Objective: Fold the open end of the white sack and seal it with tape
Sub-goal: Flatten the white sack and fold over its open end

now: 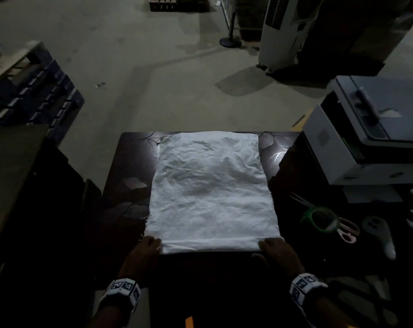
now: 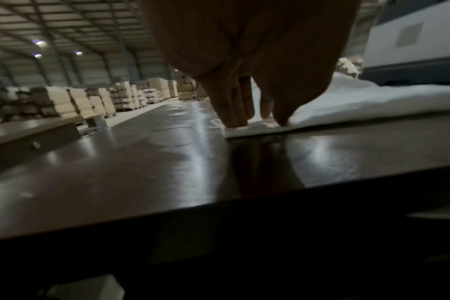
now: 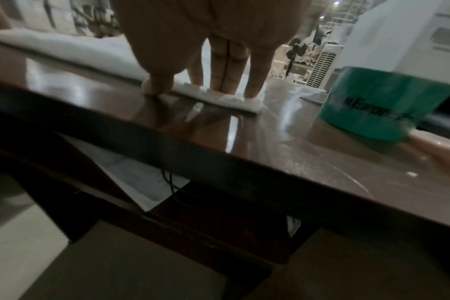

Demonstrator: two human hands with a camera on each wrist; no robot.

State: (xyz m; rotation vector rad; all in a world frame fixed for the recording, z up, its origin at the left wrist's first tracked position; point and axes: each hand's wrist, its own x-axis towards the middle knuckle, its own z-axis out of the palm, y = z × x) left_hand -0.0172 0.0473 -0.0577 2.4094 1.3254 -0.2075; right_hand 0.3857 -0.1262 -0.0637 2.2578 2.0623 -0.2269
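The white sack point(image 1: 210, 185) lies flat on the dark table point(image 1: 127, 209), with its near end turned over into a narrow folded strip point(image 1: 210, 245). My left hand point(image 1: 145, 250) presses straight fingers point(image 2: 234, 113) down on the strip's left corner. At the right corner my right hand point(image 1: 275, 250) does the same, its fingertips point(image 3: 227, 89) sunk into the fold. The sack point(image 2: 360, 101) point(image 3: 77, 52) stretches away behind both hands. A green tape roll point(image 1: 321, 218) point(image 3: 383, 101) sits on the table to the right of my right hand point(image 3: 200, 91).
Pink-handled scissors point(image 1: 347, 230) lie under and beside the tape roll, and a white handheld device point(image 1: 380, 235) lies further right. A white printer point(image 1: 366, 143) stands at the table's right end. The table's near edge point(image 2: 219, 203) runs just below my hands.
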